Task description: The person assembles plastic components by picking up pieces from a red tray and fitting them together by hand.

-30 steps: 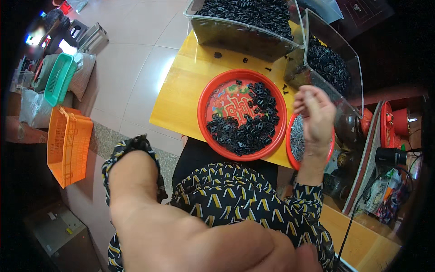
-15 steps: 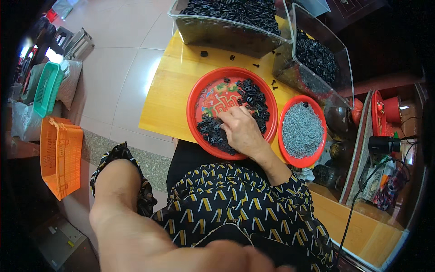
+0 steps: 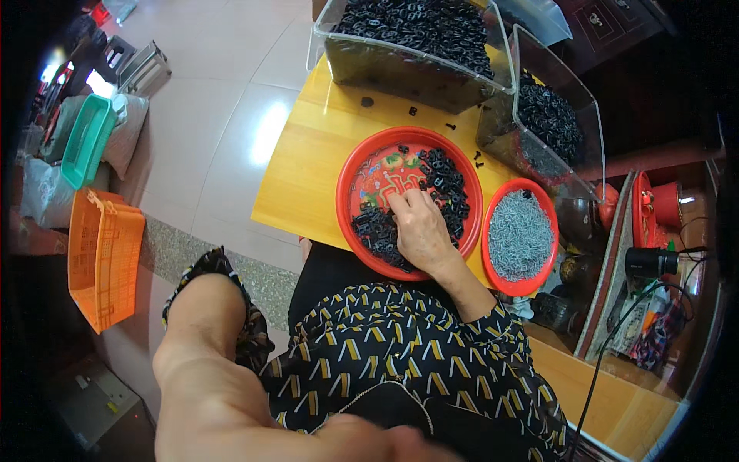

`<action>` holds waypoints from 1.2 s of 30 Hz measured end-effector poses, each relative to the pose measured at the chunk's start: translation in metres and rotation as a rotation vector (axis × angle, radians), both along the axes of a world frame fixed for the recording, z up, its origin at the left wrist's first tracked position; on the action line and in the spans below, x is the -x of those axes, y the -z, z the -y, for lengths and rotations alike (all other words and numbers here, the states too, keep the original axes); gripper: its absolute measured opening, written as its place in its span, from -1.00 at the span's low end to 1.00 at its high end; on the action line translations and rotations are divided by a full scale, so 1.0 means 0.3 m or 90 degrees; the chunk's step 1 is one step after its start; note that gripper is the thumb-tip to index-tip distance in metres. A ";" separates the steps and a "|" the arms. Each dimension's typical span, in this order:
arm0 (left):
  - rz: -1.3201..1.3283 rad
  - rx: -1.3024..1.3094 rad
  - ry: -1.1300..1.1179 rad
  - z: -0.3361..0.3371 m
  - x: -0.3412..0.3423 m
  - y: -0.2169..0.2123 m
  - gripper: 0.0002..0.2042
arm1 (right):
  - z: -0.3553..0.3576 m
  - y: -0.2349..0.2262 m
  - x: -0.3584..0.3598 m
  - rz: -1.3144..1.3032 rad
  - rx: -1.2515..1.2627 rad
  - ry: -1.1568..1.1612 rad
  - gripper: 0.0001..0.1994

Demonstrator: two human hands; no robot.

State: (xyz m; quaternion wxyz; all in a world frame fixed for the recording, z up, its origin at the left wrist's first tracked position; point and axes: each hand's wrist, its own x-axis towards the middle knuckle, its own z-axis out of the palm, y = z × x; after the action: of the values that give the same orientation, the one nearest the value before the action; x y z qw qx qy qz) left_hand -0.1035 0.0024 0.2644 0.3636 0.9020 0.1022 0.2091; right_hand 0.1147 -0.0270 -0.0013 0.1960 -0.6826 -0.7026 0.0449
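My right hand is over a round red tray, fingers bent and drawn together among small black plastic pieces. Whatever they pinch is hidden. One heap of black pieces lies by the fingertips, and another spreads along the tray's far right side. Bare patterned tray bottom shows between them. My left hand is raised very close at the lower edge, blurred and partly cut off, so its fingers cannot be read. To the right, a smaller red dish holds many silvery screw-like bits.
Two clear bins, one at the back and one at back right, hold more black pieces. A few loose bits dot the yellow table. Left on the floor are an orange crate and green basket. A black cable hangs right.
The whole view has shifted slightly, so the table and trays sit a little lower and farther right. My right hand stays in the tray, its fingers a bit nearer the middle.
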 end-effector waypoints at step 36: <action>-0.483 -0.534 0.117 -0.316 -0.423 0.755 -0.80 | 0.189 0.013 -0.099 -0.230 -0.254 0.052 -0.80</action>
State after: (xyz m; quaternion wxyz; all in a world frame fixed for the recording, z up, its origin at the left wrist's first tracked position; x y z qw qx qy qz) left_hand 0.0235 0.0972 0.0381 -0.0712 0.9862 0.0548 -0.1389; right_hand 0.1443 -0.0836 -0.0050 0.4501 -0.6394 -0.6231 0.0187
